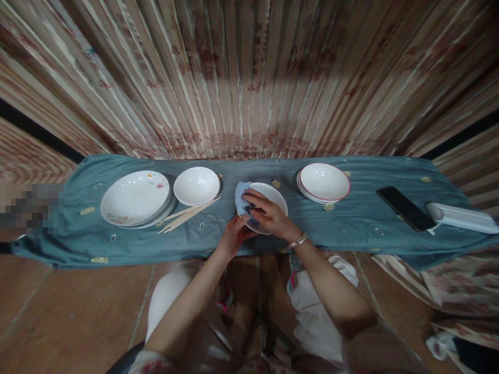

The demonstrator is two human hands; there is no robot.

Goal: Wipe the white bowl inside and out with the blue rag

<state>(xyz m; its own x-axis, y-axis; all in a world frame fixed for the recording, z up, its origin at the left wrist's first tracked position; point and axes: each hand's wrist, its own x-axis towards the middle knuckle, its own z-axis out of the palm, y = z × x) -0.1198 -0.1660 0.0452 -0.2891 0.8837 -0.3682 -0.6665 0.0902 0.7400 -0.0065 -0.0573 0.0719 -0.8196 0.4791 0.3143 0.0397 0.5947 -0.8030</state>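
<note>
Head view: right hand [268, 215] fingers press cloth [241, 200] on plate [275, 195].

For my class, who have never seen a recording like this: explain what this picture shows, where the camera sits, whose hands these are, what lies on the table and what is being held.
There is one picture, taken by a camera worn on a person's head, looking forward and down. No machine is involved: the two bare arms reaching up from the bottom edge belong to the wearer.

The left hand grips the near rim of a white bowl. The right hand, with a bracelet at the wrist, presses a light blue cloth into that bowl.

They work over a long table under a teal tablecloth. On it, from left to right: a stack of white plates, another white bowl, wooden chopsticks, a stack of red-rimmed bowls, a black phone and a white tray. A patterned curtain hangs behind.
</note>
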